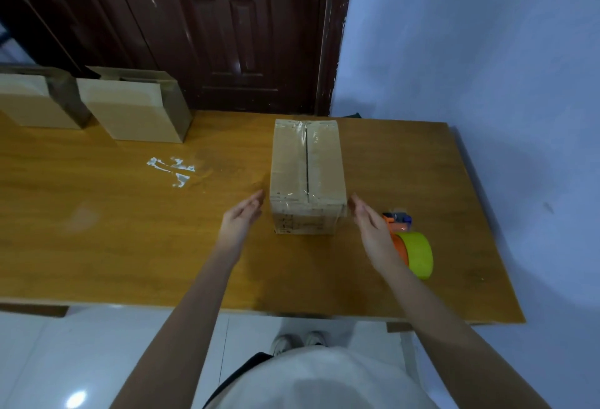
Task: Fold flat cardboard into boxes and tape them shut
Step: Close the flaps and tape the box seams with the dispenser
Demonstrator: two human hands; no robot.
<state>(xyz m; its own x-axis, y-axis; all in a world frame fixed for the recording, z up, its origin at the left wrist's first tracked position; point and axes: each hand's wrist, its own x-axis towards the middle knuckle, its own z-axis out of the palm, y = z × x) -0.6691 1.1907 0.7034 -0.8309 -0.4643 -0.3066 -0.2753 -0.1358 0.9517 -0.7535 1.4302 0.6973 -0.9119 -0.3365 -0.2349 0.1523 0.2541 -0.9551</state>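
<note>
Person: a white-clad torso (324, 382) filled the bottom of the view, with pale shoes (300, 342) on a white tiled floor (65, 360) below the table edge.
Left hand: the left hand (242, 218) hovered just beside the box's near left corner, fingers straight and close together, palm turned toward the box, holding nothing; not touching.
Right hand: the right hand (370, 225) hovered just beside the box's near right corner, fingers straight and together, holding nothing; contact with the box could not be told.
Box axis: the cardboard box (306, 178) stood closed on the table, its long axis running away from the person, one short end facing them.
Table: a brown wood-grain table (130, 246) carried the box near its middle; white tape scraps (172, 170) lay left of the box.
Tape dispenser: an orange tape dispenser (410, 246) with a yellow-green roll lay right of the box, partly behind the right hand.
Other boxes: two open-topped cartons (130, 106) stood well left of the box, at the far edge.
Room: a dark wooden door (233, 28) behind the box, a pale blue wall (470, 51) to its right.
Box look: clear glossy tape ran along the centre seam; faint printing marked the near end.
</note>
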